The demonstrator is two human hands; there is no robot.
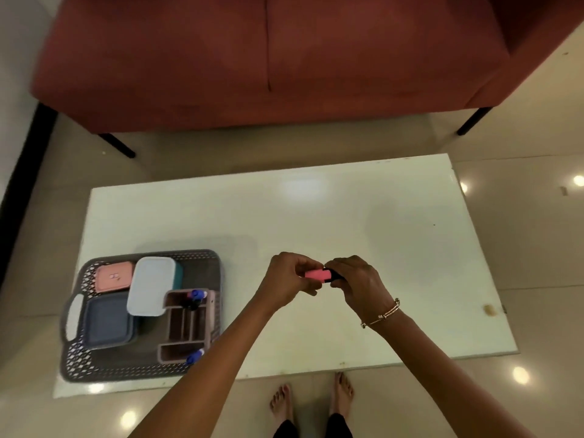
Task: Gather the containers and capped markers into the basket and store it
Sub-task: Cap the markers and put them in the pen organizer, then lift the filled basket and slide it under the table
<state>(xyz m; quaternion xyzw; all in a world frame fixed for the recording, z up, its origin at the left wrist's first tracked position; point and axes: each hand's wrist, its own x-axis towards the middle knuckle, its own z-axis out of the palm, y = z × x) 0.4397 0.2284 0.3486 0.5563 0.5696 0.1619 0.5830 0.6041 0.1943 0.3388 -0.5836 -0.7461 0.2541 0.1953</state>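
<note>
Grey basket [94,368] sits at the left end of the table [347,210], holding pink container [113,276], white-lidded container [151,286], blue container [107,320] and a brown organizer [180,324] with blue-capped markers [197,294]. Over mid-table, left hand [289,281] pinches the pink marker [317,275] by its barrel. Right hand [357,279] has its fingers curled round the marker's black end.

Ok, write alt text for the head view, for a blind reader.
Two hands hold a pink marker over a white table, the left hand on its body, the right hand on its black end. At the table's left, a grey basket holds three lidded containers and a brown organiser.
</note>
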